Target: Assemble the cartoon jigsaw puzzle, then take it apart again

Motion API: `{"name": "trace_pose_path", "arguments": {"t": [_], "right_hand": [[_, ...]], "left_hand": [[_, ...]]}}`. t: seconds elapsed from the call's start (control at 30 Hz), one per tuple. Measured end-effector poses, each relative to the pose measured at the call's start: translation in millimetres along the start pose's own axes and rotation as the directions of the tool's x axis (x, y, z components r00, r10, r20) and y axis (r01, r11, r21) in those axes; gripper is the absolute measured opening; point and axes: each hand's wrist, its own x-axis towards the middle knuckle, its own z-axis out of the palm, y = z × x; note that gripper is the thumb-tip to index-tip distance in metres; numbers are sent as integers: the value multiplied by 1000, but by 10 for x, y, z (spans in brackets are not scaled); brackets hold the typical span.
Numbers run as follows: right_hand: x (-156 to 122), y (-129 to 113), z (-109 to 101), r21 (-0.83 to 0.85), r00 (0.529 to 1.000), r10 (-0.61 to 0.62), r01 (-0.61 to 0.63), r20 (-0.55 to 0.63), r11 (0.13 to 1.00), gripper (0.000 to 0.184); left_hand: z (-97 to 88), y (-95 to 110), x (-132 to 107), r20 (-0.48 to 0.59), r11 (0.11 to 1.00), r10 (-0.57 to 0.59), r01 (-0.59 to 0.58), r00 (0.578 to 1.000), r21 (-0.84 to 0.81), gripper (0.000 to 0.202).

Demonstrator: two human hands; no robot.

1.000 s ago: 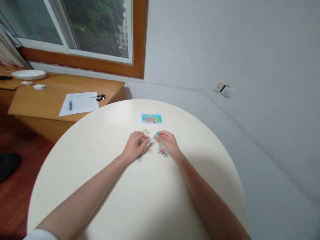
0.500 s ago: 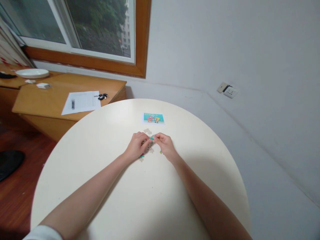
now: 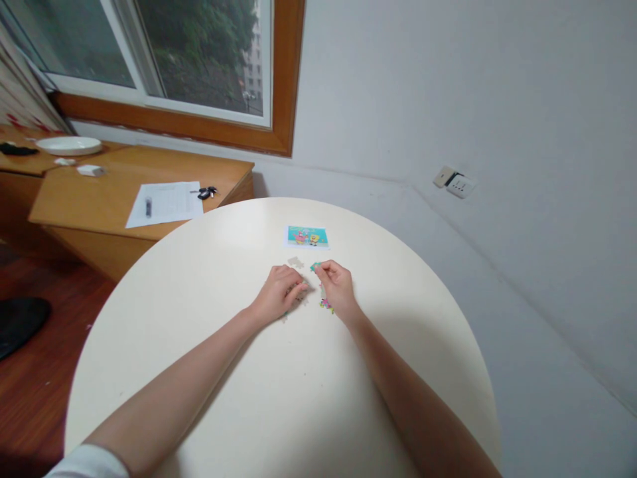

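My right hand (image 3: 338, 287) pinches a teal jigsaw puzzle piece (image 3: 315, 267) between thumb and fingers, just above the white table. Colourful puzzle pieces (image 3: 326, 305), pink and yellow, lie under its near side. To the left, my left hand (image 3: 279, 292) has its fingers curled and thumb close to the fingertips; whether it holds something there I cannot make out. Grey-backed pieces (image 3: 296, 262) lie beyond it, and more pieces (image 3: 284, 318) show partly beneath it. A picture card (image 3: 308, 236) with a pink and a yellow cartoon figure lies beyond both hands.
The round white table (image 3: 239, 398) stands against the wall. At the left, a wooden desk (image 3: 109, 192) bears a sheet of paper (image 3: 166, 206), keys (image 3: 206, 192), a small white box (image 3: 90, 170) and a white plate (image 3: 70, 145). A socket (image 3: 460, 186) is on the wall.
My hands have moved apart. The right hand has drawn the teal piece away to the right and slightly farther off; the left hand stays over the pieces.
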Motion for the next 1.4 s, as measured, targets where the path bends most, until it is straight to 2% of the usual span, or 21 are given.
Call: {"name": "trace_pose_path", "arguments": {"t": [0.1,0.2,0.27,0.33,0.43,0.53,0.57,0.6,0.67,0.7,0.73,0.77,0.83,0.9,1.07,1.23,1.3,1.4], "right_hand": [[47,17,-77,7,994,31,-30,-102,1000,29],[81,13,-142,-23,990,31,-35,-135,999,27],[93,-14,-183,-98,996,11,-19,-83,995,25],[100,-58,-234,-206,999,5,4,43,979,23],[95,-136,-347,-373,978,11,70,210,925,20],[25,-176,-475,-487,975,-35,141,220,862,13],[-24,-175,-508,-508,975,-57,161,215,846,15],[-86,-165,-529,-529,974,-74,180,215,829,27],[-246,-132,-531,-643,967,-20,183,253,743,56],[-334,-113,-510,-722,959,47,177,279,669,65],[-419,-97,-477,-792,952,102,178,289,584,69],[-496,-84,-435,-842,947,120,202,298,501,68],[-604,-77,-340,-888,951,50,265,305,377,57],[-637,-90,-253,-902,953,-1,286,302,325,48],[-491,-125,-87,-898,947,-12,309,321,314,31],[-350,-114,45,-907,960,-5,266,280,327,24],[-340,-100,59,-892,966,-41,251,255,375,23],[-348,-73,36,-827,969,-113,248,222,505,22]], "left_hand": [[23,34,-14,15,999,47,-48,999,20,28],[27,40,-15,-15,998,38,-38,999,48,30],[14,29,-12,-41,998,10,-7,999,69,31],[-3,12,-10,-54,995,-4,9,999,97,31],[-12,-14,-7,-56,989,4,4,998,146,31],[3,-39,-4,-66,979,-3,16,998,201,26],[10,-46,-4,-73,975,-18,34,997,219,24],[17,-52,-6,-78,970,-38,55,996,236,20],[34,-59,-13,-82,959,-83,101,993,265,8],[43,-60,-20,-75,952,-98,116,992,283,10],[52,-61,-28,-61,945,-107,120,992,305,22],[61,-61,-37,-39,937,-111,118,993,329,36],[77,-61,-55,24,924,-119,102,993,368,55],[84,-64,-65,86,919,-135,92,987,384,53],[69,-76,-44,115,910,-166,107,979,401,28],[37,-55,-20,179,905,-182,93,967,416,19],[25,-41,-26,175,906,-224,138,959,401,19],[17,-41,-45,140,909,-291,227,946,351,22]]}}
